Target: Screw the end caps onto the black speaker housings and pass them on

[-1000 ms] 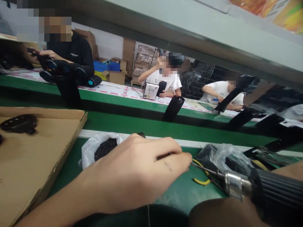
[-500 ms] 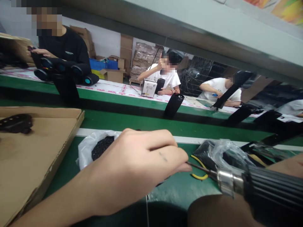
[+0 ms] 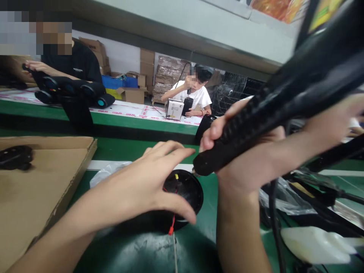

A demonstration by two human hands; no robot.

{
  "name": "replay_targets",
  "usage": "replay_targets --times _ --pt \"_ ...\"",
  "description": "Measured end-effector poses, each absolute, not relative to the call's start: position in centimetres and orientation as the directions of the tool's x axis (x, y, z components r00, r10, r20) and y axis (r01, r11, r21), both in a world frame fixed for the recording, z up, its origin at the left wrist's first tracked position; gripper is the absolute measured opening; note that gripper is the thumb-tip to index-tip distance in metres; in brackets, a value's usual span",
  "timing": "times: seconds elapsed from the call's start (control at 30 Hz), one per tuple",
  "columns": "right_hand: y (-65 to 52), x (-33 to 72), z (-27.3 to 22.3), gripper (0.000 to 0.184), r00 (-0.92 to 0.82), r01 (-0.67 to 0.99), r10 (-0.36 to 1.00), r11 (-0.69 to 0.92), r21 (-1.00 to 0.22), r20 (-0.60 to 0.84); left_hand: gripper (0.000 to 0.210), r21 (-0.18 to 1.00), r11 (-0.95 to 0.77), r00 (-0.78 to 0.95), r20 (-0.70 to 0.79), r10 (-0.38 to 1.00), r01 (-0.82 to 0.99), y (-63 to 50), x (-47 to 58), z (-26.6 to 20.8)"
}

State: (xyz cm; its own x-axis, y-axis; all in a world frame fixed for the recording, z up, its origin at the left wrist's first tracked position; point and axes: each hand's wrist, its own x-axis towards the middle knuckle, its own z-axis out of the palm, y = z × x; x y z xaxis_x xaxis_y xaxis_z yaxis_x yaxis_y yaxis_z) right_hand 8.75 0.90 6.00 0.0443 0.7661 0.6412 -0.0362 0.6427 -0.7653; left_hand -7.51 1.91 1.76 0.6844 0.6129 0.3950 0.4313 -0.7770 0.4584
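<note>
In my right hand (image 3: 250, 167) is a black electric screwdriver (image 3: 264, 110), its ribbed body slanting from the upper right down to a blunt end near the middle. The fingers wrap round it. My left hand (image 3: 150, 182) is open, thumb and fingers apart, over a round black plastic housing (image 3: 197, 195) on the green bench. It partly hides the housing, and I cannot tell whether it touches. A thin red wire with a red connector (image 3: 171, 230) hangs over the housing's near rim. Inside it shows a small yellow connector (image 3: 176, 176).
A cardboard tray (image 3: 57, 182) with a black part (image 3: 15, 157) stands left. Behind my left hand lies a plastic bag (image 3: 106, 172). At right are clear bags (image 3: 287, 201) and a white plastic bottle (image 3: 315, 242). Co-workers sit across the line; a shelf (image 3: 184, 26) runs overhead.
My left hand has opened and left the screwdriver's bit. My right hand has swung the screwdriver up and across toward the middle. The round housing has come into view.
</note>
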Motion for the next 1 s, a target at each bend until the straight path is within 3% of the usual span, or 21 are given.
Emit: replay_targets --times 0.1,0.33,0.63,1.0 --pt "1.9 8.5 4.9 0.084 0.007 -0.276 0.751 0.636 -0.72 0.66 0.102 0.496 -0.764 0.762 0.273 0.588 0.412 2.2 -8.5 1.5" --pt "3.3 8.4 3.3 0.076 0.059 -0.361 0.704 0.676 -0.643 0.707 0.089 0.611 -0.624 0.766 0.045 0.642 0.487 2.6 -8.9 1.1" --pt "3.4 8.0 3.5 0.076 0.043 -0.308 0.709 0.68 -0.666 0.704 0.067 0.679 -0.571 0.766 0.02 0.643 0.461 2.9 -7.7 1.6" --pt "3.4 7.9 3.5 0.075 0.03 -0.31 0.709 0.677 -0.668 0.704 0.068 0.734 -0.568 0.8 0.056 0.597 0.372 3.3 -7.6 1.4"
